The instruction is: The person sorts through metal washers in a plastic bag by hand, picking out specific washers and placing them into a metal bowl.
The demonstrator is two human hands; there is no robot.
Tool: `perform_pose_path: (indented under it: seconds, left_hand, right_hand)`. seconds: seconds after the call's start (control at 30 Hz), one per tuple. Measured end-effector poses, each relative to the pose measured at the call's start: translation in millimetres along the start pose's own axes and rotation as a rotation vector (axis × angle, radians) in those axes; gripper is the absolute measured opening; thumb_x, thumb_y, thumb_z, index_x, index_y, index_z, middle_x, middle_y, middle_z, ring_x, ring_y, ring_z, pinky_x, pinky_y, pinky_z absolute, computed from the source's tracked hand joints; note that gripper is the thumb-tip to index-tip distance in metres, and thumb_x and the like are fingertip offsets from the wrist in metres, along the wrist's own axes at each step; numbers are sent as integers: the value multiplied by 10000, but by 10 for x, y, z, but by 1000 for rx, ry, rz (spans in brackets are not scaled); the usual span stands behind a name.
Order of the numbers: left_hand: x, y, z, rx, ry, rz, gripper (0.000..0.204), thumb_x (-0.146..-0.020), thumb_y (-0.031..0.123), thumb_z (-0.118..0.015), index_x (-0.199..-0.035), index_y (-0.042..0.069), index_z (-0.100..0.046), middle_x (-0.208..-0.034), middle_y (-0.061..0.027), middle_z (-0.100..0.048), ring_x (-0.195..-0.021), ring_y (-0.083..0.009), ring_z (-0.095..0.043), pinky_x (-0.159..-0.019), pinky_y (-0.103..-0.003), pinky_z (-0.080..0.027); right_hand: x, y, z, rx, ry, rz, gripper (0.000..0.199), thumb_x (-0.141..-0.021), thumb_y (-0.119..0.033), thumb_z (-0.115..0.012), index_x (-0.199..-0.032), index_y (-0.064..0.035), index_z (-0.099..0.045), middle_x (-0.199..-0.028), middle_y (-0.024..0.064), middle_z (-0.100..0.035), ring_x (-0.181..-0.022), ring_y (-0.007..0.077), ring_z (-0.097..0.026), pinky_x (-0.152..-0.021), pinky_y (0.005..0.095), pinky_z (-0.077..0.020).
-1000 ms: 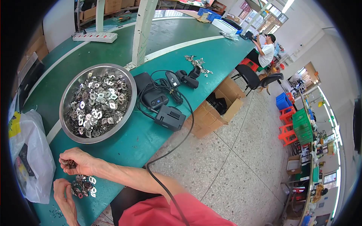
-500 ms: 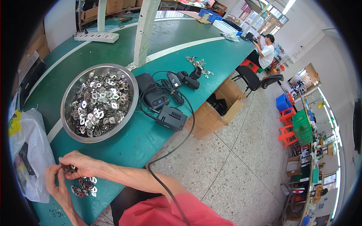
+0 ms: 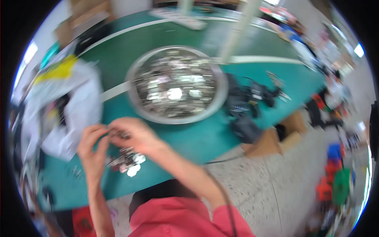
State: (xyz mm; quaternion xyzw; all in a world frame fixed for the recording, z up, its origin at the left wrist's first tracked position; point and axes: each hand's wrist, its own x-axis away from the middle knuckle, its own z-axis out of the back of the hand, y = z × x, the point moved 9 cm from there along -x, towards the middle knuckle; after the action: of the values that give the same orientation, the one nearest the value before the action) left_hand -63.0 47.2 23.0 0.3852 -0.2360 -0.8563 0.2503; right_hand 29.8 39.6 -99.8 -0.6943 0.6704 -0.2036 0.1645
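My right hand [image 3: 136,135] is closed around several small flat metal pieces [image 3: 121,134], partly hidden by its fingers. Meeting it at the fingertips, my left hand [image 3: 92,147] has thumb and forefinger pinched; motion blur hides what is between them. Just below the hands, a small heap of shiny metal pieces [image 3: 128,161] lies on the green tabletop [image 3: 173,144]. Beyond my right hand stands a round steel bowl [image 3: 222,87], filled with many more such pieces.
A white plastic bag [image 3: 85,104] with a yellow patch stands left of the hands. Right of the bowl are black devices [image 3: 242,124] with cables, and a scatter of metal pieces [image 3: 279,85]. An open cardboard box [image 3: 266,143] sits below the table edge. A white post [image 3: 239,33] rises behind.
The view has swung left and blurred, so the bowl, bag and hands appear farther right. Both hands stay together above the small heap, with the pieces still in the right hand.
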Motion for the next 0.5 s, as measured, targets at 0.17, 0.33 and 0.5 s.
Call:
perform_pose_path:
  seconds: [0.17, 0.33, 0.5]
  left_hand:
    - [197, -110, 100, -93, -171, 4, 227, -642, -8, -692, -864, 17, -649, -912, -80, -608, -894, -272, -553, -774, -360, -445]
    - [388, -141, 122, -141, -290, 57, 254, -633, 15, -704, -881, 27, -653, -920, -71, -593, -900, -264, -533, -783, -369, -429]
    - [421, -68, 15, -197, -332, 58, 236, -650, 66, -706, -877, 32, -655, -915, -55, -572, -911, -242, -514, -819, -364, -388]
  right_hand:
    - [137, -48, -82, 43, 163, -108, 190, -919, -216, -554, -966, -38, -601, -781, 37, -598, -677, 133, -580, -604, 239, -497]
    - [137, -10, -81, 125, 184, -155, 216, -922, -241, -552, -985, -38, -594, -792, 32, -586, -683, 121, -556, -569, 220, -459]
    - [141, -97, -93, 185, 163, -113, 226, -920, -236, -549, -1003, -28, -578, -781, 32, -564, -659, 118, -517, -540, 214, -400]
